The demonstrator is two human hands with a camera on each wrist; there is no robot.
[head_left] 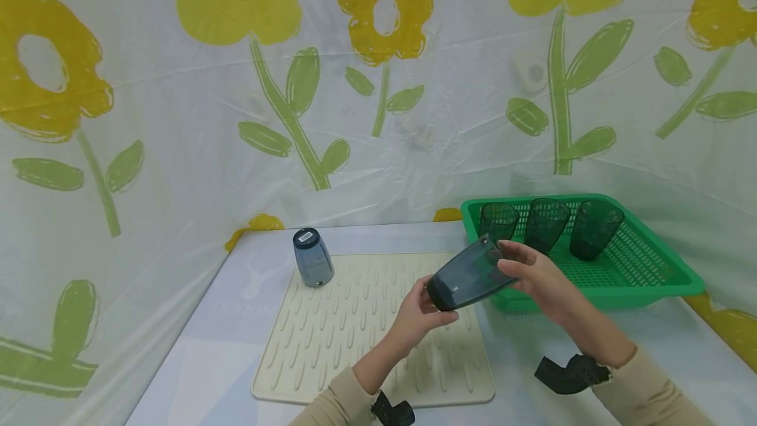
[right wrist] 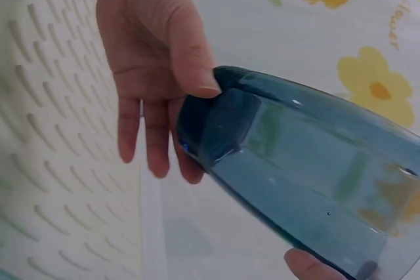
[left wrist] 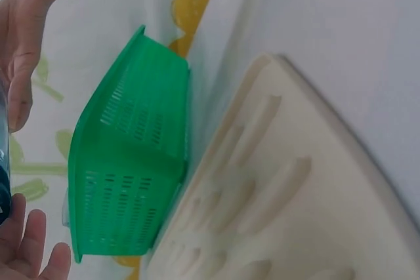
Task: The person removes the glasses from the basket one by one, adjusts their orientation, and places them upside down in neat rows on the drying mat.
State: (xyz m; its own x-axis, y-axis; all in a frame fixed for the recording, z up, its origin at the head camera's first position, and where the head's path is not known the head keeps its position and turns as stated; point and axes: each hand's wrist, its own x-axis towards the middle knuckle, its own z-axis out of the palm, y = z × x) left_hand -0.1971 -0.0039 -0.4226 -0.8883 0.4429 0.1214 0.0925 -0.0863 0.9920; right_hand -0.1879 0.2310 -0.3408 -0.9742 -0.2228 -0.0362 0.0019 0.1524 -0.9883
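Above the cream ridged mat (head_left: 378,334) on the white table (head_left: 195,360), flowered sheeting is hanging behind, while left hand (head_left: 416,317) and right hand (head_left: 541,278) are grasping a tilted dark cup (head_left: 467,275); beside the green basket (left wrist: 125,162), from the right wrist, left fingers (right wrist: 164,116) are curling round its base.

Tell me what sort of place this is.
Likely a staged dish-drying tabletop: a ridged drying mat, a green basket of tumblers, and a flower-print plastic sheet as backdrop rather than real kitchen walls.
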